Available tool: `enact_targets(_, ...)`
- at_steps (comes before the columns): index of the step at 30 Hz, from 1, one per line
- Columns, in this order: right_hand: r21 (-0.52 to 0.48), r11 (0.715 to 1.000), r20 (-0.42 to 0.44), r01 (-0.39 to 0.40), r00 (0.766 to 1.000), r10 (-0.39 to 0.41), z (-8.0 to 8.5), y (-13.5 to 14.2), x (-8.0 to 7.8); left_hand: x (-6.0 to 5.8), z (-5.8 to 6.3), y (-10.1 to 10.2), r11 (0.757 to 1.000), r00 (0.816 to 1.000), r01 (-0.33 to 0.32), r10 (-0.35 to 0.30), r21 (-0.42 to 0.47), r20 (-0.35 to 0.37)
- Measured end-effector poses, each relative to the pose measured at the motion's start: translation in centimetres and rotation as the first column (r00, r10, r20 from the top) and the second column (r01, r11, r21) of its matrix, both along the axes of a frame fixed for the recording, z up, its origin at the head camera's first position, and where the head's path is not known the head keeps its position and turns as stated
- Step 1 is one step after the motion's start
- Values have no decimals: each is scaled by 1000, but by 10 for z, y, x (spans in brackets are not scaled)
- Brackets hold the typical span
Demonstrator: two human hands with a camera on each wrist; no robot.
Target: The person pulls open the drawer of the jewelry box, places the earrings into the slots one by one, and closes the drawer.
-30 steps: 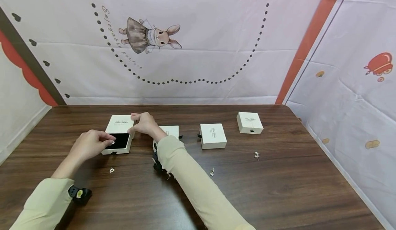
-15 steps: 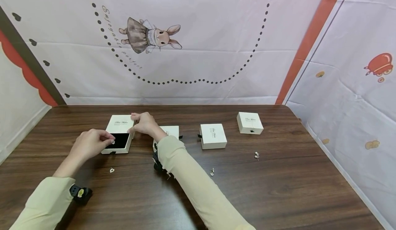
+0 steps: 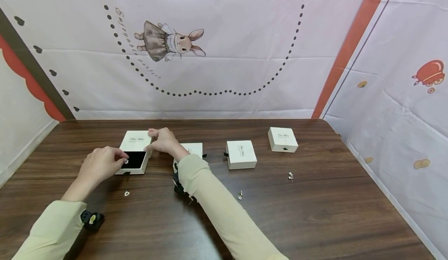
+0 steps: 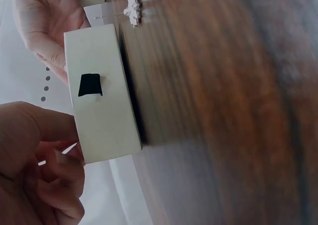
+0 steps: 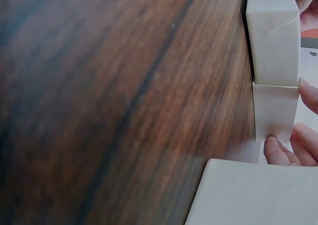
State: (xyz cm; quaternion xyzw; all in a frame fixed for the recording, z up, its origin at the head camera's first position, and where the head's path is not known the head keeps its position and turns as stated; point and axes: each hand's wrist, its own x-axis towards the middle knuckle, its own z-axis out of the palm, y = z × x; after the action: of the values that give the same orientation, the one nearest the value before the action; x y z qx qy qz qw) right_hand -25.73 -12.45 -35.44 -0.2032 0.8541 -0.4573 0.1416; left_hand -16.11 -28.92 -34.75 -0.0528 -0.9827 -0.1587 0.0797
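Observation:
At the table's far left lies a white jewelry box (image 3: 135,140), its black-lined drawer (image 3: 135,159) pulled out toward me. My left hand (image 3: 101,164) pinches a small silvery earring (image 3: 126,161) over the drawer's left side. From the right, my right hand (image 3: 163,140) grips the box; the right wrist view shows its fingertips (image 5: 278,150) at the box's back end and the thumb near the seam. A black ribbon tab (image 4: 90,84) sticks out of the drawer front in the left wrist view. Another silvery earring (image 3: 126,193) lies on the table before the drawer.
A second white box (image 3: 192,148) is partly hidden by my right arm. Two more boxes, one mid-table (image 3: 241,155) and one at the far right (image 3: 282,138), stand along the back. Small earrings lie before them, including a flower-shaped pair (image 3: 240,195) and a pearl-like pair (image 3: 291,177).
My left hand has shifted very slightly left with the pinched earring, staying over the drawer. The right hand keeps its grip on the box.

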Motion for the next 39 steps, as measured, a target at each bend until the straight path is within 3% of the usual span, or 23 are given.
enact_targets(10, 1, 1000, 2, -6, 1000, 6, -1, 0, 0, 2, 1, -2, 999, 999, -17, 16, -50, -32)
enact_targets(21, 3, 1000, 6, -15, 1000, 15, -2, 3, 0, 0, 1, -4, 999, 996, 38, -37, -20, 83)
enact_targets(26, 11, 1000, -3, -14, 1000, 14, -1, 2, 0, 0, 1, -5, 998, 996, 55, -54, -14, 77)
enact_targets(34, 10, 1000, -1, -18, 1000, 18, -1, 1, -1, 1, 3, -5, 996, 999, 34, -33, -83, 19)
enact_targets(39, 15, 1000, -10, -16, 1000, 16, -1, 0, -2, 1, 3, -5, 995, 999, 43, -40, -90, 30)
